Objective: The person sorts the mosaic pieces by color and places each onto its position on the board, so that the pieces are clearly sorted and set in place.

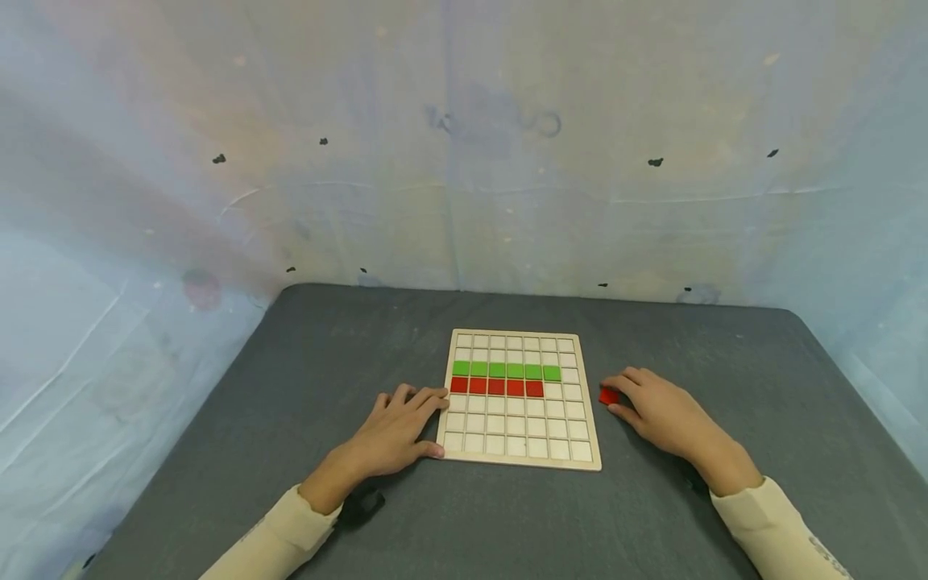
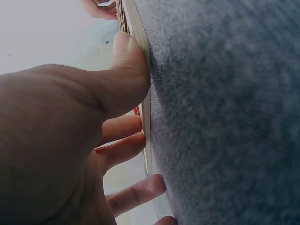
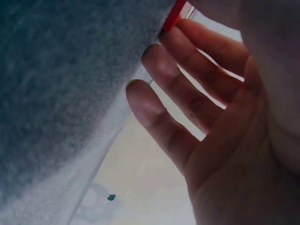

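Note:
A wooden grid board (image 1: 519, 465) lies flat on the table, with square cells. A row of green tiles (image 1: 496, 370) crosses it, and directly below runs a row of red tiles (image 1: 496, 387). My left hand (image 1: 391, 431) rests at the board's left edge, its thumb (image 2: 129, 70) against the near left corner and some fingertips touching the side. Just right of the board, my right hand (image 1: 663, 411) pinches a loose red tile (image 1: 608, 395) between thumb and fingers, low over the table. In the right wrist view only part of this red tile (image 3: 174, 16) shows; the thumb's tip is hidden.
The dark grey table (image 1: 348, 338) extends around the board on all sides. Behind it and at both sides hangs a pale cloth sheet (image 1: 493, 201) with small dark spots. A dark strap piece (image 1: 362, 506) shows under the left wrist.

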Motion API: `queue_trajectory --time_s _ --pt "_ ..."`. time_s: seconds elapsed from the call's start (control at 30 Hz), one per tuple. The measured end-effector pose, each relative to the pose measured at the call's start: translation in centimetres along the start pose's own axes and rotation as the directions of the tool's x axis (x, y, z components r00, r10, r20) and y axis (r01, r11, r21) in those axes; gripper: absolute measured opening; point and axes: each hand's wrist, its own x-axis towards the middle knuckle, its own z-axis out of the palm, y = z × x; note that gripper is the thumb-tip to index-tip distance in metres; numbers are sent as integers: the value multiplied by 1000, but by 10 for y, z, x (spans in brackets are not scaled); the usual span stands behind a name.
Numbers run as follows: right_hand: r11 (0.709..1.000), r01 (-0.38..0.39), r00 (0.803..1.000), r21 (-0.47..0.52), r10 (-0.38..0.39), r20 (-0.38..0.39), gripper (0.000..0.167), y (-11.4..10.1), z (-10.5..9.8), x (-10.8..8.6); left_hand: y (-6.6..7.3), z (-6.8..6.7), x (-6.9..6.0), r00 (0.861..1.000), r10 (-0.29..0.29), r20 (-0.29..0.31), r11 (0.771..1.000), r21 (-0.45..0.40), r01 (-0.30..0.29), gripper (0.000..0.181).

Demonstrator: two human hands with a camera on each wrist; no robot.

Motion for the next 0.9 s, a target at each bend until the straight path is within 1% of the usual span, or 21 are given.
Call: queue_trajectory --time_s 0.13,0.27,0.47,0.9 --pt "1000 -15 1000 5 15 3 33 0 0 -1 0 1 0 1000 1 3 1000 0 -1 70" --pt "1000 -11 1000 5 11 -4 31 0 0 -2 0 0 1 1000 8 -5 1000 3 -8 70" --pt "1000 -3 1000 15 3 -17 31 0 1 0 -1 -1 0 1000 -6 -7 1000 1 6 70" --pt "999 -41 999 31 41 -17 32 0 2 -2 1 -1 2 1000 -9 10 1000 -5 9 70"
